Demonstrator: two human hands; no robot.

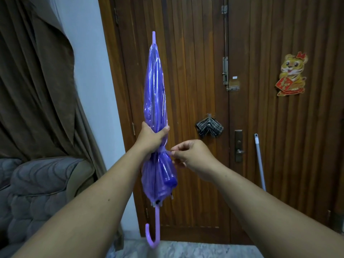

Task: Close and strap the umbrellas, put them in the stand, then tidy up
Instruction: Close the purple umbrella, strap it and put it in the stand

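Observation:
A folded, see-through purple umbrella [156,86] stands upright in front of me, tip up and lilac hook handle [153,237] down. My left hand [151,138] is wrapped around its canopy at mid-height. A thin purple strap [163,149] circles the canopy just below that hand. My right hand [189,155] pinches the end of the strap at the umbrella's right side. A small checked folded umbrella [209,127] hangs on the wooden door behind. No umbrella stand is in view.
A brown wooden double door [186,53] fills the background, with a bolt, a lever handle [239,150] and a tiger sticker [292,73]. A grey mop pole [259,161] leans on it. A grey sofa [37,187] and brown curtain [33,81] stand at left.

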